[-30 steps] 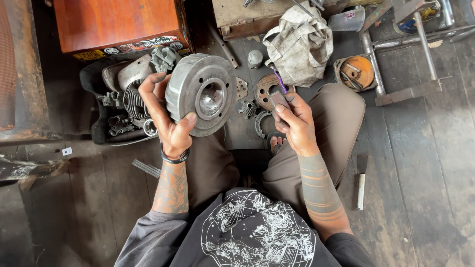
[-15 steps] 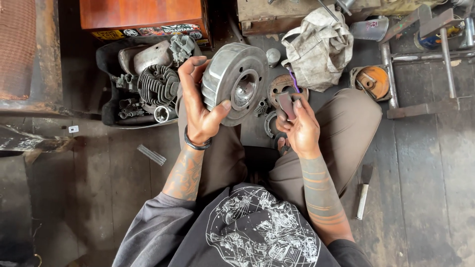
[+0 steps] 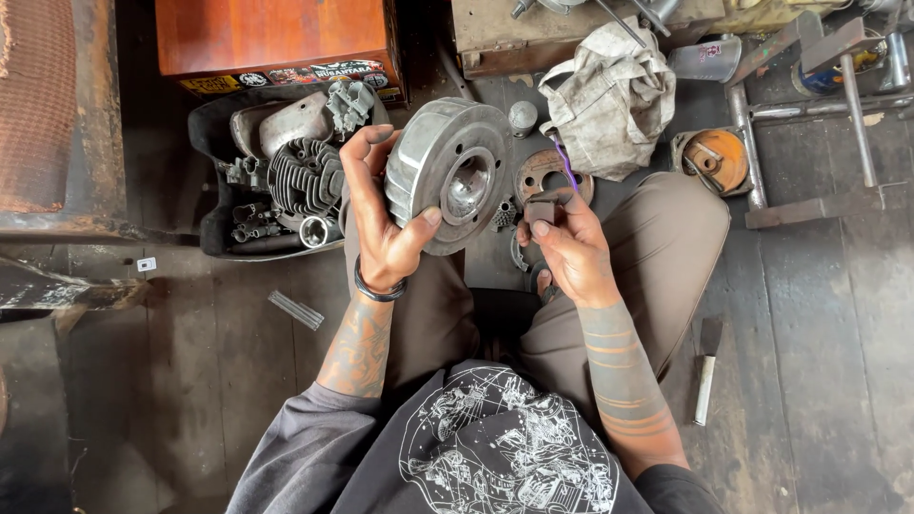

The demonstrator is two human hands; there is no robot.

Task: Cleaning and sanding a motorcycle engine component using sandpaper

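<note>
The left hand [image 3: 381, 224] is clasped around a round grey metal drum [image 3: 447, 186] — fingers curled over its ribbed rim on the far side, thumb pressed against the near edge — and holds it up above the person's knees, its hollow face with the shiny centre bore turned toward the camera. A dark band sits on that wrist. Just right of the drum, the right hand [image 3: 566, 252] pinches a small dark block [image 3: 540, 209] between thumb and fingers; a thin purple piece [image 3: 564, 162] shows just above that hand, though whether the hand holds it cannot be told.

Starting from the left, a worn rust-coloured surface [image 3: 48, 114] fills the edge of the view. Next comes a black tray [image 3: 214, 214] on the dark plank floor, holding a finned engine cylinder [image 3: 303, 179] and other grey metal parts, with an orange wooden box [image 3: 276, 38] behind it. A few thin metal rods [image 3: 295, 309] lie on the floor near the left forearm. Beyond the drum, a rusty perforated disc [image 3: 543, 171] lies flat on the floor, partly hidden by the right hand. Behind it sits a crumpled, dirty cloth [image 3: 614, 95]. Further right rests an orange round part [image 3: 716, 160] in a metal housing, then a frame of grey metal bars [image 3: 809, 205]. A chisel-like tool [image 3: 706, 376] lies on the floor beside the right forearm.
</note>
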